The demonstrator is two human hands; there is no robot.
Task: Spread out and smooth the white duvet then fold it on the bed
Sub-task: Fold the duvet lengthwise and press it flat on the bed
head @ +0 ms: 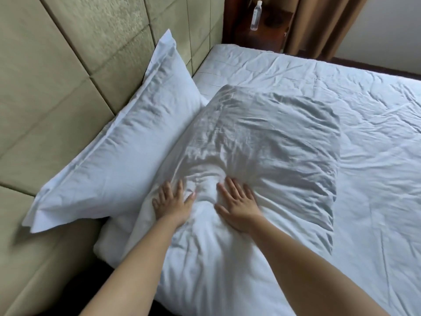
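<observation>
The white duvet (284,137) lies wrinkled across the bed, with a raised, puffed-up hump in the middle near the head end. My left hand (173,204) presses flat on the duvet's near left part, fingers spread. My right hand (237,208) presses flat on it a little to the right, fingers straight and pointing away from me. Creases bunch between the two hands. Neither hand grips the cloth.
A white pillow (118,142) leans against the padded beige headboard (45,76) on the left. A clear water bottle (256,15) stands on a dark nightstand at the far corner, beside brown curtains (319,26). The bed's far edge (376,70) runs along the right.
</observation>
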